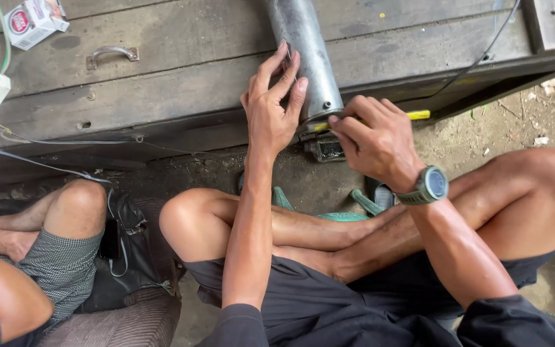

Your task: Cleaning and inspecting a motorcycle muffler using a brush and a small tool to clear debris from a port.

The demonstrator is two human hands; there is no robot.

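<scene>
— Where's the metal cylinder (pixel 306 54)?

— It lies across the wooden platform (pixel 181 71), grey and scuffed, its lower end overhanging the platform's front edge. Both hands meet at that end.

— The left hand (pixel 272 106)?

— Against the cylinder's left side near the end, fingers stretched upward and slightly apart, fingertips touching the metal. It grips nothing that I can see.

— And the right hand (pixel 374 138)?

— Just right of the end, fingers curled tight around a yellow-handled tool (pixel 419 115). The handle sticks out to the right; the working end reaches the cylinder's rim, where a yellow bit shows. A dark metal part (pixel 324 148) sits just below the end. Whether the tool touches it, I can't tell.

— Anything on the wrist?

— A grey-green watch (pixel 430 186).

— Around them?

— The person sits cross-legged on dirt ground, green sandals (pixel 329 212) under the legs. Another person's knee (pixel 78 205) shows at left, on a brown cushion (pixel 130 315). On the platform: a metal handle (pixel 112 54), a small red-and-white carton (pixel 33 22) and thin wires (pixel 33 160).
</scene>
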